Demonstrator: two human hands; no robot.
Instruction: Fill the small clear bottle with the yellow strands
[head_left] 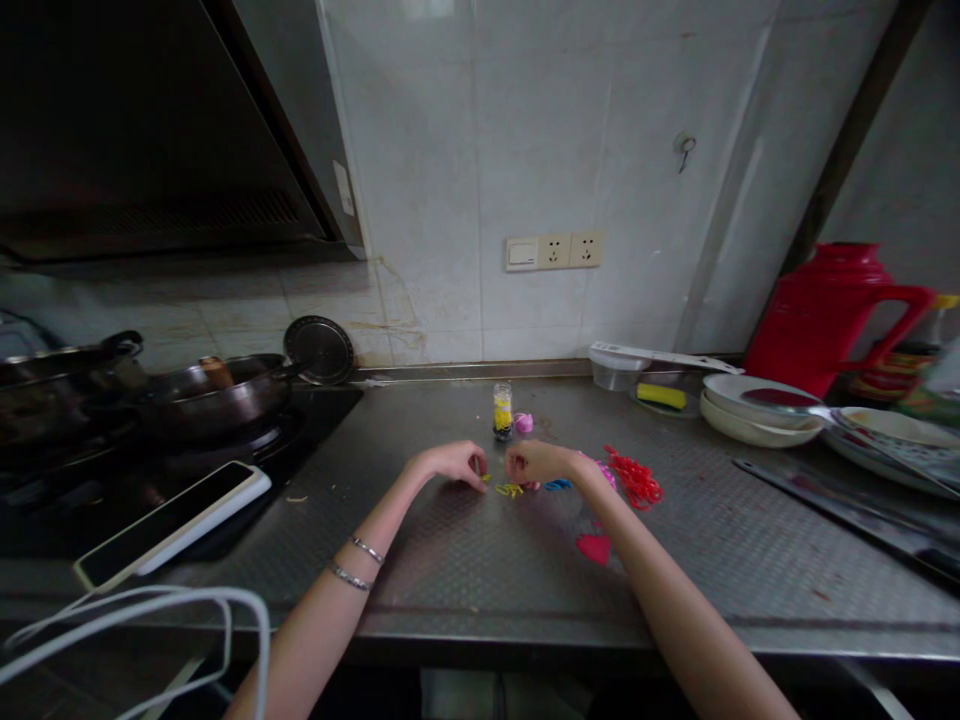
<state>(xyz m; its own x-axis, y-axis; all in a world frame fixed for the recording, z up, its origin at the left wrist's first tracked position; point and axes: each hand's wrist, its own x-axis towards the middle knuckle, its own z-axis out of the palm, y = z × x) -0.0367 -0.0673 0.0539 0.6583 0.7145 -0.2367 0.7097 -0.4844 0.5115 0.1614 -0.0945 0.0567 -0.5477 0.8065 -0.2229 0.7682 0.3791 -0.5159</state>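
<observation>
Thumb and fingers of my left hand [459, 463] come together at a small yellow band-like piece [487, 478] just above the counter. Opposite it, my right hand [536, 462] is curled with its fingertips pointing down; whatever they hold, if anything, is hidden. Below and between both hands lies a small pile of yellow bands [509, 490]. Blue bands [557, 485] rest beside the right hand, and pink ones [607, 476] are partly covered by the right forearm. A clear little jar [502, 412] with yellow and dark contents stands behind the hands, next to a pink lid-like piece [523, 423].
A heap of red bands [636, 479] and a red heart-shaped piece [594, 548] lie around my right forearm. Bowls [757, 425], a long knife [847, 515] and a red thermos [817, 320] occupy the right. A stove with pans [217, 400] and a white-edged device [176, 520] are left.
</observation>
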